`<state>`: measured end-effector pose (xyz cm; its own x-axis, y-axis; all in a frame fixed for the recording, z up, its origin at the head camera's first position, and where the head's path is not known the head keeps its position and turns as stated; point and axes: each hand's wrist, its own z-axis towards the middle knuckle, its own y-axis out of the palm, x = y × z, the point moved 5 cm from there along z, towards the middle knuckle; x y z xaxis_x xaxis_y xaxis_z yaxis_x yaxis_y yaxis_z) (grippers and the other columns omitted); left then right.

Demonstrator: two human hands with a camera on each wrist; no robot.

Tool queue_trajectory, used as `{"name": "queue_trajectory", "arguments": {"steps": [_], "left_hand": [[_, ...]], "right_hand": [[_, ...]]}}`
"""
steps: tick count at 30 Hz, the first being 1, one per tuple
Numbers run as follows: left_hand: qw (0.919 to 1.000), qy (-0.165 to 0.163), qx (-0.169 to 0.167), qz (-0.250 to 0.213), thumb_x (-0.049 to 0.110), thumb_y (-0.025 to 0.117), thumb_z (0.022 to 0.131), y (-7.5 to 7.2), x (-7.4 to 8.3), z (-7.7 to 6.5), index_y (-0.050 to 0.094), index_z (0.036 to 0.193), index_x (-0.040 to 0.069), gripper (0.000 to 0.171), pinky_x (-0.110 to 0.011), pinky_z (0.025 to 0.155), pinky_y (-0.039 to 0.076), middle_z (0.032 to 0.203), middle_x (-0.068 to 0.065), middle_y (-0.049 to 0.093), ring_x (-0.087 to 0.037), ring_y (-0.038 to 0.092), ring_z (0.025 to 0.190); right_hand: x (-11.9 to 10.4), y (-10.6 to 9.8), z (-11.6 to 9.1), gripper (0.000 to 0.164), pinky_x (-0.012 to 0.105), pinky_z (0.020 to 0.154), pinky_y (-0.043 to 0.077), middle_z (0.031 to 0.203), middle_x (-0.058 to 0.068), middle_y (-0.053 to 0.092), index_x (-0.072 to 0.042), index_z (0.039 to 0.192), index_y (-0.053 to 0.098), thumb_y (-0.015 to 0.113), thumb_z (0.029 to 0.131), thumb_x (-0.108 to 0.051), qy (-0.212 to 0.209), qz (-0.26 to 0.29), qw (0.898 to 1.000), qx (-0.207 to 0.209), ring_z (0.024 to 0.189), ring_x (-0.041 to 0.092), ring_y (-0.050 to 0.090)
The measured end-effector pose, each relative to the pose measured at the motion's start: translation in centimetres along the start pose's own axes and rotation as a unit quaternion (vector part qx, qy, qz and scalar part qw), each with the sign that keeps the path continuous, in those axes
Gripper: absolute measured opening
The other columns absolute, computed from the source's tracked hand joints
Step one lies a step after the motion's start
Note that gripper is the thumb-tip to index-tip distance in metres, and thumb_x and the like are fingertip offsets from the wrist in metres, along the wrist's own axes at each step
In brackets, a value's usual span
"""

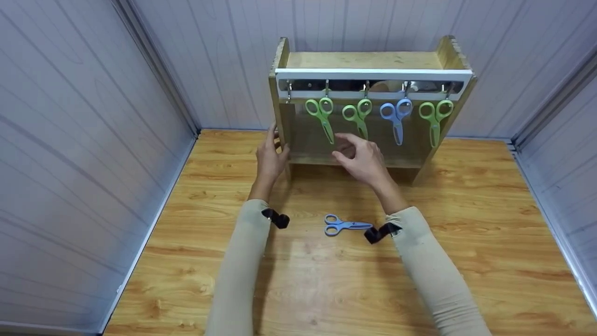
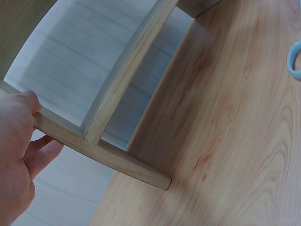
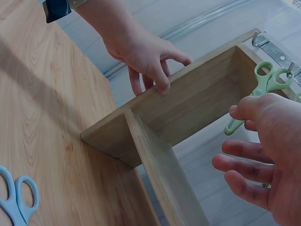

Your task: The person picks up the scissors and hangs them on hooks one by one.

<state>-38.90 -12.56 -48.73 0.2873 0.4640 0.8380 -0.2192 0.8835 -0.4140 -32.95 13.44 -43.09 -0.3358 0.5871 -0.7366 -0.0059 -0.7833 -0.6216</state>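
Note:
A wooden rack (image 1: 364, 60) stands on the floor with a metal hook strip (image 1: 298, 85) across its top front. My left hand (image 1: 270, 158) holds the rack's left side panel (image 2: 70, 139) by its edge, thumb on one face and fingers on the other. From the hooks hang green scissors (image 1: 324, 119), a second green pair (image 1: 358, 116), blue scissors (image 1: 397, 119) and green scissors at the right (image 1: 435, 121). My right hand (image 1: 361, 158) is just beside the leftmost green pair's lower end, fingers spread and loosely bent, gripping nothing. The leftmost hook (image 1: 288, 91) carries no scissors.
Another blue pair of scissors (image 1: 345, 225) lies on the wood-patterned floor (image 1: 308, 289) between my forearms. Pale panelled walls stand on the left (image 1: 70, 140), right (image 1: 559, 116) and behind the rack. Black straps with small dark blocks (image 1: 280, 220) sit on both wrists.

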Motion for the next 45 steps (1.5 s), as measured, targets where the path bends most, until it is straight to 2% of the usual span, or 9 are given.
{"name": "queue_trajectory", "arguments": {"steps": [7,11,17,22,31,38,45], "left_hand": [[0.9999,0.006,0.003,0.011,-0.004,0.069,0.106,-0.2,0.1,0.0,0.044,0.171,0.006,0.071,-0.051,0.116,0.065,0.146,-0.032,0.069,-0.048,0.073,0.138],[0.9999,0.005,0.006,0.014,-0.004,0.070,0.106,-0.3,0.0,-0.1,0.044,0.171,0.004,0.071,-0.052,0.116,0.065,0.147,-0.032,0.070,-0.047,0.073,0.139],[1.0000,0.003,0.000,0.009,-0.002,0.069,0.106,0.0,0.2,0.1,0.044,0.172,0.007,0.071,-0.053,0.117,0.065,0.151,-0.031,0.067,-0.047,0.070,0.143],[0.9999,0.004,0.007,0.006,-0.004,0.069,0.105,-0.1,0.2,0.1,0.045,0.171,0.008,0.071,-0.054,0.117,0.065,0.152,-0.031,0.067,-0.046,0.070,0.143],[0.9999,0.004,0.011,0.007,-0.004,0.070,0.105,-0.1,0.1,0.0,0.045,0.172,0.008,0.073,-0.055,0.111,0.068,0.150,-0.032,0.068,-0.050,0.075,0.133],[0.9999,0.008,0.006,0.009,-0.005,0.070,0.105,0.0,0.1,0.0,0.045,0.170,0.005,0.071,-0.059,0.111,0.067,0.150,-0.033,0.067,-0.053,0.074,0.134],[0.9999,0.005,0.001,0.013,-0.005,0.069,0.105,0.0,0.0,0.1,0.044,0.171,0.006,0.071,-0.061,0.110,0.067,0.150,-0.032,0.068,-0.054,0.074,0.133]], "right_hand": [[0.5,0.1,-0.3,0.052,0.059,0.102,0.066,0.128,0.019,0.084,-0.009,0.156,0.067,0.078,0.106,-0.022,0.008,-0.001,1.000,-0.016,0.112,0.037,0.083],[0.6,0.0,-0.5,0.053,0.059,0.100,0.066,0.130,0.020,0.083,-0.009,0.156,0.066,0.077,0.107,-0.025,0.008,-0.004,1.000,-0.019,0.112,0.037,0.083],[1.1,-0.4,-1.0,0.047,0.055,0.095,0.066,0.130,0.018,0.084,-0.009,0.151,0.070,0.078,0.106,-0.022,0.007,-0.012,1.000,-0.010,0.108,0.036,0.083],[1.6,-0.5,-1.4,0.042,0.055,0.096,0.066,0.128,0.017,0.084,-0.008,0.146,0.072,0.078,0.106,-0.020,0.005,-0.017,1.000,-0.011,0.109,0.035,0.082],[2.1,-0.5,-2.2,0.038,0.056,0.096,0.068,0.126,0.018,0.084,-0.006,0.142,0.074,0.079,0.106,-0.019,-0.002,-0.024,1.000,-0.017,0.108,0.036,0.082],[2.0,-0.7,-2.8,0.036,0.052,0.088,0.065,0.124,0.015,0.085,-0.007,0.137,0.077,0.080,0.104,-0.020,-0.026,-0.053,0.998,-0.008,0.103,0.035,0.082],[2.6,-0.7,-3.6,0.035,0.042,0.082,0.060,0.123,0.016,0.085,-0.007,0.136,0.077,0.081,0.104,-0.021,-0.033,-0.070,0.997,-0.016,0.095,0.034,0.078]]}}
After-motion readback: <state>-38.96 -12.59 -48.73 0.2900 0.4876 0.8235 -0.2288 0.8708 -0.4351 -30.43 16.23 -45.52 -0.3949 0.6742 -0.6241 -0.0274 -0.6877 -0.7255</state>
